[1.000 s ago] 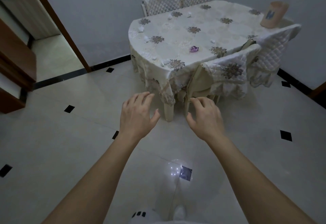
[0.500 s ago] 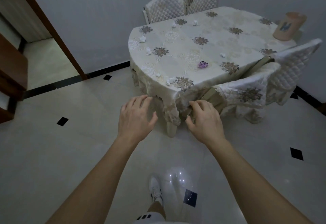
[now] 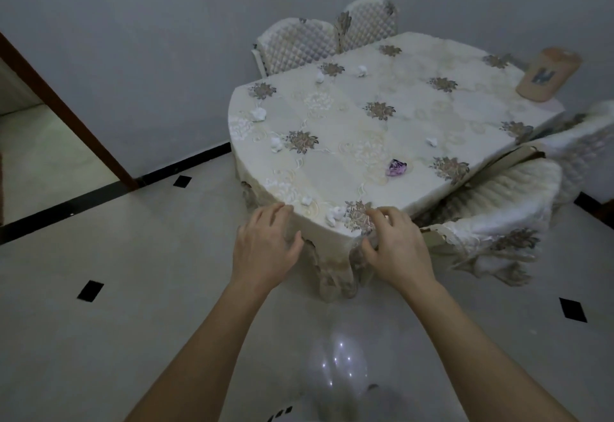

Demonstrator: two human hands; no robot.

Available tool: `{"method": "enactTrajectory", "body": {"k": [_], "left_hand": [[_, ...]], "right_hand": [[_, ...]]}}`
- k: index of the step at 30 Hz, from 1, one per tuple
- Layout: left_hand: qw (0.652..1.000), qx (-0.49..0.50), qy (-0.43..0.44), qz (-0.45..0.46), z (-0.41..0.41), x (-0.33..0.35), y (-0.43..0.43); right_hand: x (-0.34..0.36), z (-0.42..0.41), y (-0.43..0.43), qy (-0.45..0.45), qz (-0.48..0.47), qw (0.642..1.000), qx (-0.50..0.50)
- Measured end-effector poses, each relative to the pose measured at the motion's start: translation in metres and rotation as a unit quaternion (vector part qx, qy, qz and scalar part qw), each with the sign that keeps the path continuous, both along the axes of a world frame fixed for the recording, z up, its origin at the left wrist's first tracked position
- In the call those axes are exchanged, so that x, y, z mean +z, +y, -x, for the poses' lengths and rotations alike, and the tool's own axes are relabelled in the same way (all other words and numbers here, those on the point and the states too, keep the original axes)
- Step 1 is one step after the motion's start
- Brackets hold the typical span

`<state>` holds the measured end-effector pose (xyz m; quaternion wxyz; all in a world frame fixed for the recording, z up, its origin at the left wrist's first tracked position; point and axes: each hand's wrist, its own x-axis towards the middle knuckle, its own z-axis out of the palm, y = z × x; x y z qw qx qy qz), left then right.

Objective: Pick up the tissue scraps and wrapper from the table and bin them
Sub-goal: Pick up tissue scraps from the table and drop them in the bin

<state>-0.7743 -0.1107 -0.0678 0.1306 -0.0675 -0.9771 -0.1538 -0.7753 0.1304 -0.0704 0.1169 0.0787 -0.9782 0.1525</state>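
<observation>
We stand at the near corner of a dining surface (image 3: 415, 129) draped in a cream cloth with brown flower motifs. Our left hand (image 3: 265, 248) and right hand (image 3: 398, 248) hover palm down at its front edge, fingers (image 3: 279, 210) loosely spread and holding nothing.

Between the hands, just ahead of them, lies the nearest tissue scrap (image 3: 334, 215), a small crumpled white ball, with a smaller scrap (image 3: 306, 201) just beyond it. More white scraps sit farther off along the left side (image 3: 258, 114) and toward the far chairs (image 3: 361, 70); another lies near the middle right (image 3: 431, 142). The purple wrapper (image 3: 396, 168) rests mid-surface, ahead of the right hand. A tan cylindrical container (image 3: 546, 75) stands at the far right corner; we judge it may be the bin, though we cannot be sure.

To do this step well, we suggest pinching the nearest scrap lightly with fingertips, without snagging the loose cloth, then gathering several scraps into one palm before crossing to the container.
</observation>
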Motion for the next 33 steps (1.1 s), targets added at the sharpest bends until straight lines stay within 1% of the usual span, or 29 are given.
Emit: {"method": "enactTrajectory", "body": {"k": [9,13,16,21,27,33], "left_hand": [[0.997,-0.035,-0.05,-0.038,0.095,-0.027,0.009],[0.997,-0.026,-0.07,-0.035,0.132,-0.039,0.018],[0.995,-0.017,-0.094,-0.021,0.151,-0.053,0.027],[0.991,0.009,-0.134,-0.017,0.162,-0.078,0.034],[0.983,0.037,-0.174,-0.037,0.166,-0.097,0.03],[0.978,0.032,-0.202,-0.035,0.183,-0.112,0.023]], "right_hand": [[-0.033,0.088,0.013,-0.032,0.012,0.999,0.015],[-0.05,0.129,0.023,-0.069,0.013,0.997,0.023],[-0.061,0.151,0.031,-0.091,0.028,0.994,0.05],[-0.084,0.179,0.037,-0.141,0.027,0.984,0.102],[-0.098,0.197,0.034,-0.175,0.049,0.976,0.123],[-0.116,0.197,0.021,-0.218,0.055,0.965,0.132]]}}
